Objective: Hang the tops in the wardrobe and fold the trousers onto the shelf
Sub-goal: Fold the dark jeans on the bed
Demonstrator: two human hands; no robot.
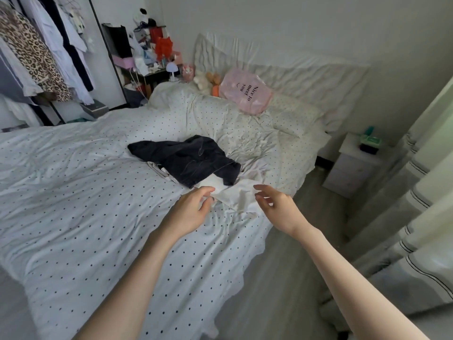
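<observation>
Bedroom scene, viewed from the bedside. Left hand (193, 208) pinches the near edge of a crumpled white garment (236, 196) between thumb and curled fingers; right hand (274, 204) hovers just beside the same cloth, fingers loosely spread, holding nothing. Dark, heavy-weave trousers (186, 160) lie rumpled atop the white fabric on the wrinkled polka-dot duvet (73, 192). Hanging clothes, including a leopard-print top (31, 50), fill the open wardrobe (107, 52) at far left.
</observation>
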